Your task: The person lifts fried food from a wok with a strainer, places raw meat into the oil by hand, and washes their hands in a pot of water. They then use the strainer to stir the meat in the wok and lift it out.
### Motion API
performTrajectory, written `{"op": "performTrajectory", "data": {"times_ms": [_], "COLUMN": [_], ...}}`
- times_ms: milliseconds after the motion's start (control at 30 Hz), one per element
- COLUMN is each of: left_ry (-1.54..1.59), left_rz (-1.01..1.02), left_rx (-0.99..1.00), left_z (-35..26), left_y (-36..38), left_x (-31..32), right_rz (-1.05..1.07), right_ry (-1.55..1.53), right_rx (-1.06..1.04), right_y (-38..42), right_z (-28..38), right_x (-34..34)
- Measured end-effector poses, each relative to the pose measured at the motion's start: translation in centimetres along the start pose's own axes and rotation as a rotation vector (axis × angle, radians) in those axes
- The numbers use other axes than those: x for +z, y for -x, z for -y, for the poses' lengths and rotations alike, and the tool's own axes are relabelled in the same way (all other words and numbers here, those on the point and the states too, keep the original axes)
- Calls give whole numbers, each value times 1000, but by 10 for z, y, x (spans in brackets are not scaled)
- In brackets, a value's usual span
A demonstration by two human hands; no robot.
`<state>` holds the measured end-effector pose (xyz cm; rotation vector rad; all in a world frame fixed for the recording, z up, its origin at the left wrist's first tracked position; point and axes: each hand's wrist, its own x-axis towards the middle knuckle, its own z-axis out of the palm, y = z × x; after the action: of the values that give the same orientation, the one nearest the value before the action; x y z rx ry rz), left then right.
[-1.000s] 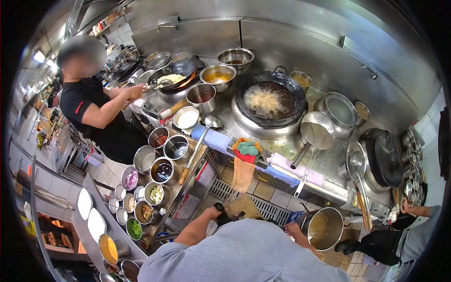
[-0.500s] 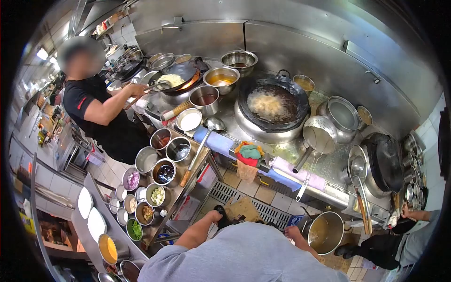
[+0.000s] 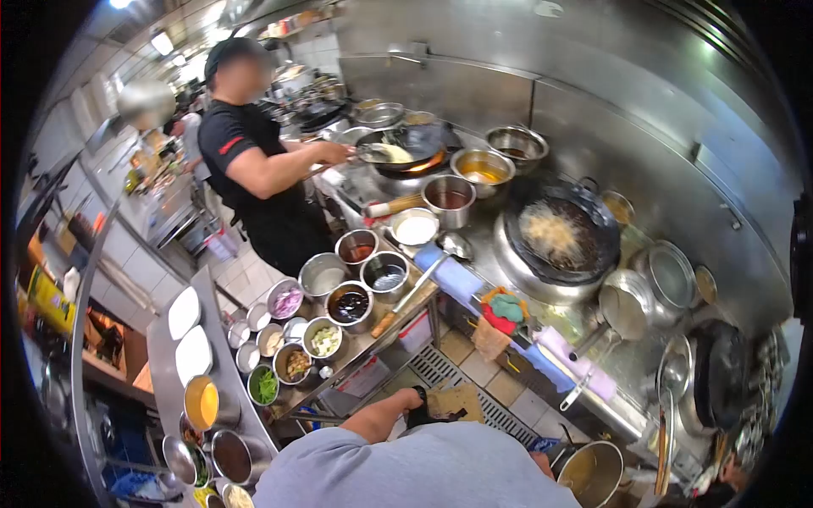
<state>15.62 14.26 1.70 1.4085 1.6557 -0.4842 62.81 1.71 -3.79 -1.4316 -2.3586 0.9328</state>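
Observation:
My left hand (image 3: 410,397) hangs low beside my body, above the floor near the end of the seasoning table. Its fingers are not clear against something dark. Only a sliver of my right hand (image 3: 542,462) shows past my grey shirt, near a deep metal pot (image 3: 616,467) of cloudy liquid; its fingers are hidden. Ahead on the stove, pale food froths in oil in a black wok (image 3: 596,222). A long-handled ladle (image 3: 456,245) rests across the stove's front edge, and a perforated strainer (image 3: 625,308) lies right of the wok.
Metal pots of sauces and chopped ingredients crowd the seasoning table (image 3: 398,332) at left. White plates (image 3: 194,356) sit on a steel shelf. A co-worker (image 3: 258,157) works another wok (image 3: 415,144) over flame. Folded cloths (image 3: 503,311) lie along the stove's front edge.
My view has turned left, shifting the stove rightward and showing more of the left shelf. My right hand is now mostly hidden by my body. The co-worker's wok is now tilted differently.

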Motion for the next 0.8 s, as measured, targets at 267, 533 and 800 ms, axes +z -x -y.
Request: {"op": "performTrajectory", "data": {"times_ms": [267, 533, 800], "left_ry": [11, 160, 87], "left_rz": [-78, -4, 39], "left_rx": [50, 108, 132], "left_z": [11, 6, -7], "left_y": [-9, -1, 13], "left_x": [12, 19, -1], "right_rz": [62, -205, -216], "right_ry": [-48, -523, -1180], "right_rx": [323, 633, 123], "right_y": [10, -7, -103], "right_z": [4, 4, 186], "right_x": [10, 11, -205]}}
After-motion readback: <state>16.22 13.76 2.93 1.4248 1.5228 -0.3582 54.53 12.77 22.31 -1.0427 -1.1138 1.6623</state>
